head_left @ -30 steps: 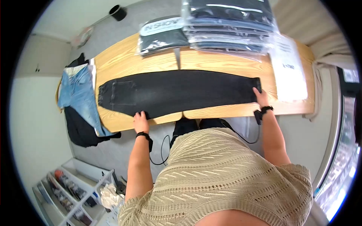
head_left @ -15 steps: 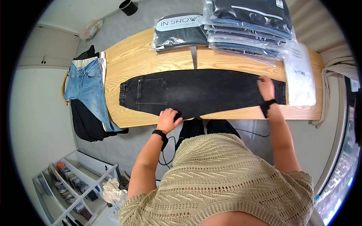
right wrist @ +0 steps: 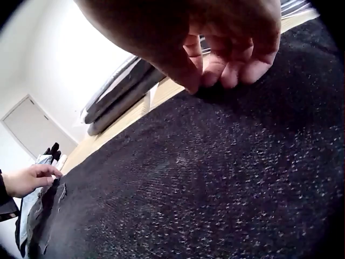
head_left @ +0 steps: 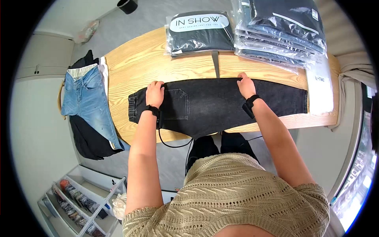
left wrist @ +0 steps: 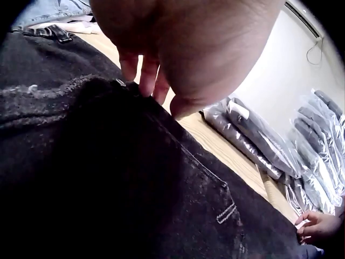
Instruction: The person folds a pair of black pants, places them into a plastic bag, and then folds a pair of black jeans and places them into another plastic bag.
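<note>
Black jeans (head_left: 213,104) lie folded lengthwise across the table, the elastic waistband at the left and the hem at the right. A stitched back pocket shows near the waist. My left hand (head_left: 155,94) pinches their far edge beside the pocket; in the left wrist view its fingertips and thumb meet the cloth there. Farther right, my right hand (head_left: 246,86) pinches the same far edge around the middle of the leg. In the right wrist view the right hand's fingers (right wrist: 232,70) are bent against the thumb at the black cloth.
On the wooden table (head_left: 138,55), a bagged garment (head_left: 201,33) and a tall stack of bagged jeans (head_left: 280,35) stand at the back. A white plastic packet (head_left: 320,87) lies at the right end. Light blue jeans (head_left: 89,98) hang over something at the left.
Both hands have gone from the near edge and hem to the far edge of the black jeans. The left moved up and leftward, the right leftward from the hem. The near edge now bulges toward me.
</note>
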